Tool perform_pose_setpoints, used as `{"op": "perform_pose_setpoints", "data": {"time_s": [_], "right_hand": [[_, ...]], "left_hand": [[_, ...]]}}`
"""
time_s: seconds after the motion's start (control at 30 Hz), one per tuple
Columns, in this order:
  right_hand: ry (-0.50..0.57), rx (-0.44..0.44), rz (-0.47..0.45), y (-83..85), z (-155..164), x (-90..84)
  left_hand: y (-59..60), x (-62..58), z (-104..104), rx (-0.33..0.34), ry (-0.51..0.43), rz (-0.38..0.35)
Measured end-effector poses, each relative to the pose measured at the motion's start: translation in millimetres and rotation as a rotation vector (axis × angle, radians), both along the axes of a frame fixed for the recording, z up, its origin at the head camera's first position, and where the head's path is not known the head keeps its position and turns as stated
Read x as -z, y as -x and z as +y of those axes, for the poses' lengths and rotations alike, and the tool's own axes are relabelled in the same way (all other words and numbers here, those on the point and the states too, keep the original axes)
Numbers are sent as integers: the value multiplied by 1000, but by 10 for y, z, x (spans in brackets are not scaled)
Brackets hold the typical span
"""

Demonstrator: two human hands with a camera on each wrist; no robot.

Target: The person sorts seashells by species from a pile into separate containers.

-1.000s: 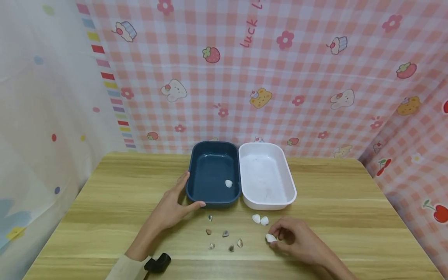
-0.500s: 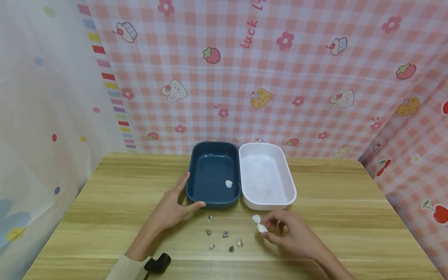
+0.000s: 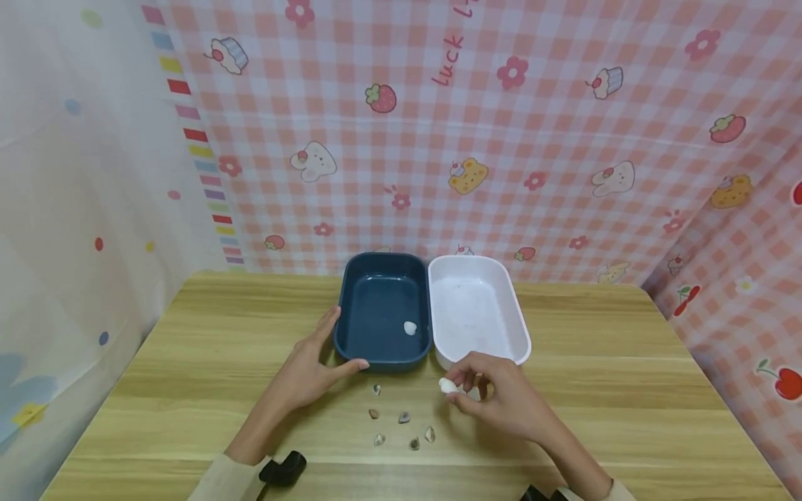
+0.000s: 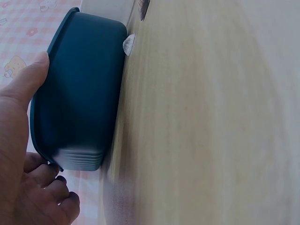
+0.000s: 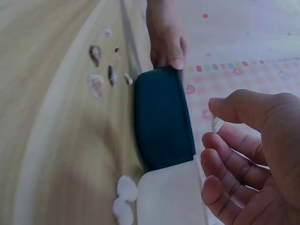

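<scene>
My right hand (image 3: 498,396) pinches a white seashell (image 3: 447,385) between thumb and fingertips, raised in front of the trays; the right wrist view shows this shell edge-on. Below that hand, two white shells (image 5: 125,188) lie on the table beside the white tray (image 3: 523,327), mostly hidden in the head view. My left hand (image 3: 307,372) holds the dark teal tray (image 3: 383,366) at its near left corner, thumb on the front rim and fingers along the left side. One white shell (image 3: 410,328) lies inside the teal tray. Several small brownish-grey shells (image 3: 404,417) are scattered in front of it.
Both trays stand side by side, touching, near the back of the wooden table (image 3: 250,313). Behind them hangs a pink checked cloth (image 3: 401,153). A black wrist device (image 3: 283,470) sits at the left sleeve.
The right hand has moved left and forward with the white shell, passing over the white shells on the table. The left hand and both trays have stayed in place.
</scene>
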State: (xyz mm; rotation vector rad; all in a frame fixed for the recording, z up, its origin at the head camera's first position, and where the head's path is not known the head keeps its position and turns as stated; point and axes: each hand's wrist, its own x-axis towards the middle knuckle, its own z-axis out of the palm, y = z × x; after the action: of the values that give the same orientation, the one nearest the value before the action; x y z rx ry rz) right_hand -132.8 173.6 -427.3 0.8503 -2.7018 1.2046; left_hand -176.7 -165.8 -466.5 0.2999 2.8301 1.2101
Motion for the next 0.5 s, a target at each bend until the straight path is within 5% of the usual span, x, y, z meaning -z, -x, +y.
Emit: {"op": "perform_pose_setpoints", "data": {"time_s": [0.5], "right_hand": [[-2, 32, 51, 262, -226, -63]], "left_hand": [[0, -3, -3, -7, 0, -13]]}}
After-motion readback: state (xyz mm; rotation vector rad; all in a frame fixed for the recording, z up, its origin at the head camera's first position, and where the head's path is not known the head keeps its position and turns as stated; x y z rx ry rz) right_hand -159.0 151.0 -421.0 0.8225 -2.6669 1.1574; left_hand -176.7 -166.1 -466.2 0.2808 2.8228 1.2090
